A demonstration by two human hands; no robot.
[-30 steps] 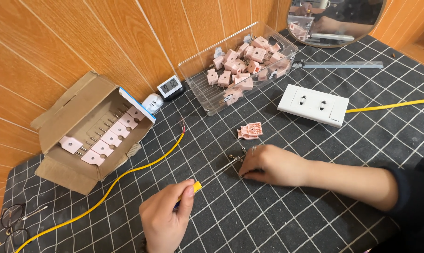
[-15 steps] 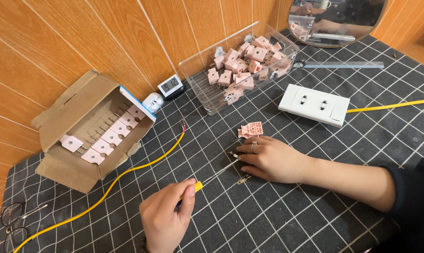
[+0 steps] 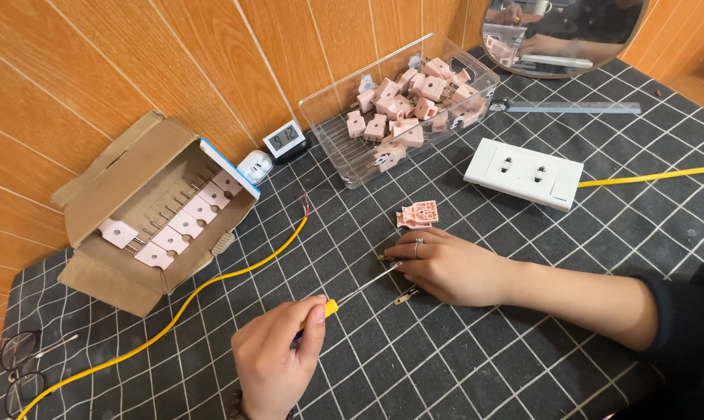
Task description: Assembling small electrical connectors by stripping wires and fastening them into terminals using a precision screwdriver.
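Left hand (image 3: 272,365) wrapped around a yellow-handled screwdriver (image 3: 350,292), thumb over the handle end; the thin shaft runs up and right to the right hand (image 3: 445,266). Right hand lies flat on the gridded black mat (image 3: 476,365), fingers curled over a small dark part that is mostly hidden; whether it is pinched or only pressed down, cannot tell. A small brass piece (image 3: 405,295) lies loose just beside the right hand's heel. Pink plug part (image 3: 418,214) sits near the fingertips, apart. Risks: the tip could skid off the hidden part into the fingers, since the shaft points straight at them; a nudge of the wrist could flick the brass piece away. Yellow cable (image 3: 212,284) with bared ends lies nearby and could snag the left forearm.
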